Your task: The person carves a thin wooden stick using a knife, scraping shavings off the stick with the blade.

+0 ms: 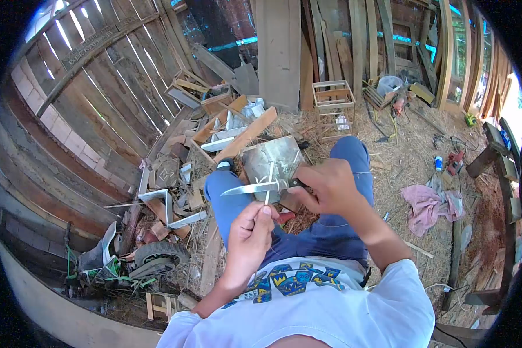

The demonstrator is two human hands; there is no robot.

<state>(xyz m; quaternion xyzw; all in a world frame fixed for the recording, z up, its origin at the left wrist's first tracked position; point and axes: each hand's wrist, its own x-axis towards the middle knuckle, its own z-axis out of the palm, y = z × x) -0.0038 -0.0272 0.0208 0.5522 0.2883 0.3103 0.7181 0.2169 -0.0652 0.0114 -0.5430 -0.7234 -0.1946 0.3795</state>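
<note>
One white shirt lies nearest. Left fingers pinch one thin stick; right fingers close around one knife, its blade crossing the stick between two knees. Debris litters the floor beside plank walls.

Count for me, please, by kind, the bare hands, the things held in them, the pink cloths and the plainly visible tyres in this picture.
Hands: 2 (left hand, right hand)
Knife, held in the right hand: 1
Thin stick, held in the left hand: 1
Pink cloth: 1
Tyre: 1
Total: 6
</note>
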